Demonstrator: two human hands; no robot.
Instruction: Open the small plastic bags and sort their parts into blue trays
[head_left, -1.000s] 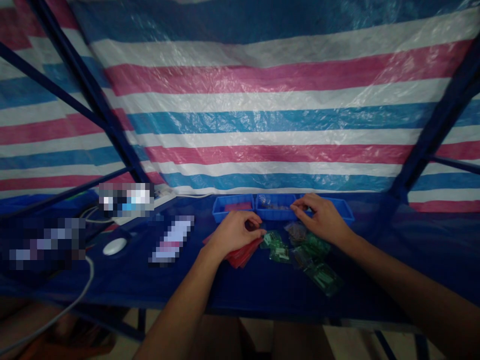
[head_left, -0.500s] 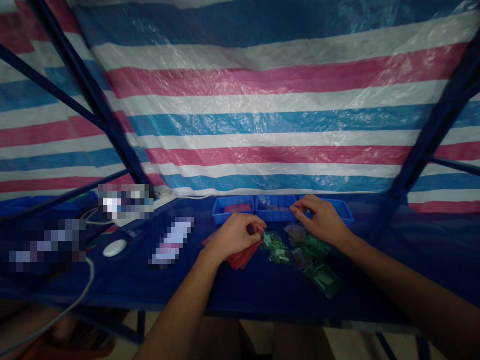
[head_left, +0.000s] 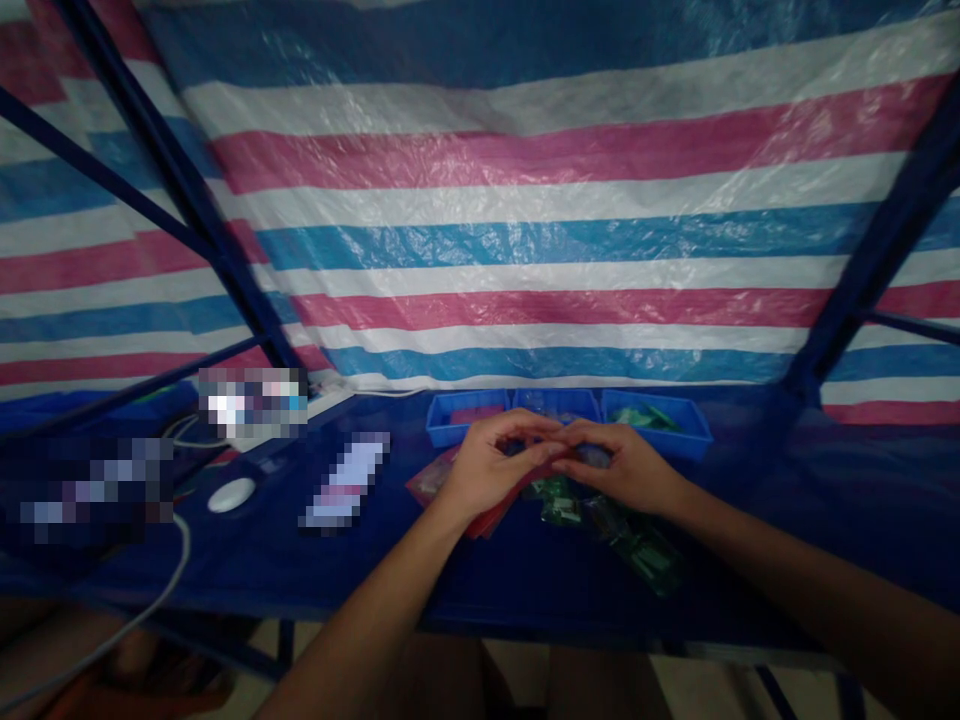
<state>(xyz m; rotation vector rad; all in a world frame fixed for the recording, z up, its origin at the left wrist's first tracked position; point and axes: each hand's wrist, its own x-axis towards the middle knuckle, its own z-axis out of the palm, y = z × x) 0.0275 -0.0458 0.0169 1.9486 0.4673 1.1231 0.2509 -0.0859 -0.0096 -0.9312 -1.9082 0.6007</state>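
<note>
My left hand (head_left: 499, 465) and my right hand (head_left: 622, 465) meet fingertip to fingertip above the table, both with fingers pinched. Whatever lies between the fingertips is too small and dark to make out. Beneath my left hand is a pile of red packets (head_left: 487, 522), partly covered by it. Under my right hand are several green clear-wrapped packets (head_left: 561, 505), one dark green packet (head_left: 651, 560) lying nearer the table's front edge. Just behind the hands stand three blue bins: a left bin (head_left: 444, 432) with red packets, a middle bin (head_left: 592, 400) partly hidden, and a right bin (head_left: 679, 443) with green packets.
A phone with a blurred screen (head_left: 349, 480) and a white mouse (head_left: 231, 495) lie to the left on the blue table (head_left: 480, 595). Beyond them are a power strip (head_left: 326, 402) and cables. A striped plastic sheet (head_left: 540, 200) hangs behind, between blue metal posts.
My right hand has come from the middle bin toward the left and slightly nearer, uncovering the right bin. My left hand has moved right and up, and the fingertips now meet.
</note>
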